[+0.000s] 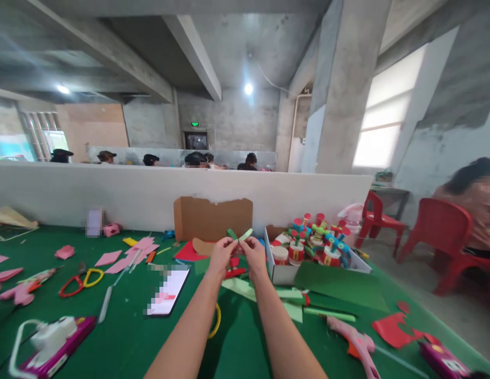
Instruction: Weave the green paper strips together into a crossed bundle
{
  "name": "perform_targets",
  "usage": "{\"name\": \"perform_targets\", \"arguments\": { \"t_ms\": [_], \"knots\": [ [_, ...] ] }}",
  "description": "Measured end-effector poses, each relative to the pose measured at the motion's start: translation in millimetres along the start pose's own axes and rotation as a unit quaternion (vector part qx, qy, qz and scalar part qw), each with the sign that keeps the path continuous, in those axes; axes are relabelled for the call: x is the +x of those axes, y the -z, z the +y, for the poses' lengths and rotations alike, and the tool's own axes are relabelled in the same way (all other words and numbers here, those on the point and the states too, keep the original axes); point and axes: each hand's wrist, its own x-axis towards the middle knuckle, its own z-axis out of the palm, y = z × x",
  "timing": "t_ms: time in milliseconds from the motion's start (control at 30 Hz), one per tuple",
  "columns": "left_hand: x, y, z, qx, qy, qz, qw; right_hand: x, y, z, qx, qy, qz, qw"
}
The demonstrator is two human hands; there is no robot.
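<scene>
My left hand and my right hand meet over the table, fingertips pinched close together. Between them is a narrow green paper strip, a dark green end rising past the left fingers and a light green one past the right. Whether it is one strip or two, I cannot tell. Just below the hands lies a red craft piece, partly hidden by them. Light green paper is spread beside my right wrist. A yellow scissor-like handle loop shows past my left forearm.
A white box of colourful craft figures stands to the right, a pink glue gun nearer me. On the left are a phone, red-and-yellow scissors, pink paper and a purple power strip. A white partition borders the back.
</scene>
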Motion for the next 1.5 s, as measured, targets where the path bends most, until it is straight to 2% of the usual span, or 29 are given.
{"name": "perform_targets", "arguments": {
  "t_ms": [100,200,433,633,833,1000,1167,1333,1500],
  "knots": [
    [19.9,-4.1,0.7,-0.014,-0.027,-0.007,1.0,19.0,-5.3,2.6,0.014,0.019,-0.008,1.0],
    [25.7,-0.1,-5.2,-0.015,-0.036,-0.014,0.999,23.2,-2.0,8.9,0.001,0.029,-0.026,0.999],
    [30.8,10.7,-5.3,0.1,-0.071,-0.05,0.991,23.2,8.0,14.4,-0.059,0.017,-0.035,0.998],
    [27.3,-0.2,-2.4,0.026,-0.032,-0.072,0.997,24.0,13.7,3.4,-0.023,-0.009,-0.033,0.999],
    [26.2,-3.6,-6.1,0.036,-0.066,-0.046,0.996,20.8,15.6,0.7,-0.049,0.016,-0.019,0.998],
    [24.9,-5.7,-2.9,0.021,-0.065,-0.033,0.997,20.3,14.5,-4.8,-0.063,0.04,-0.023,0.997],
    [24.9,-5.8,-1.8,0.055,-0.086,-0.023,0.995,21.4,16.0,-8.2,-0.104,0.065,-0.019,0.992],
    [25.9,-5.5,-2.7,0.069,-0.08,-0.007,0.994,21.1,14.5,-4.9,-0.134,0.087,0.009,0.987],
    [25.4,-6.3,-3.2,0.07,-0.081,0.005,0.994,20.6,13.6,-4.1,-0.162,0.097,-0.001,0.982]
  ]
}}
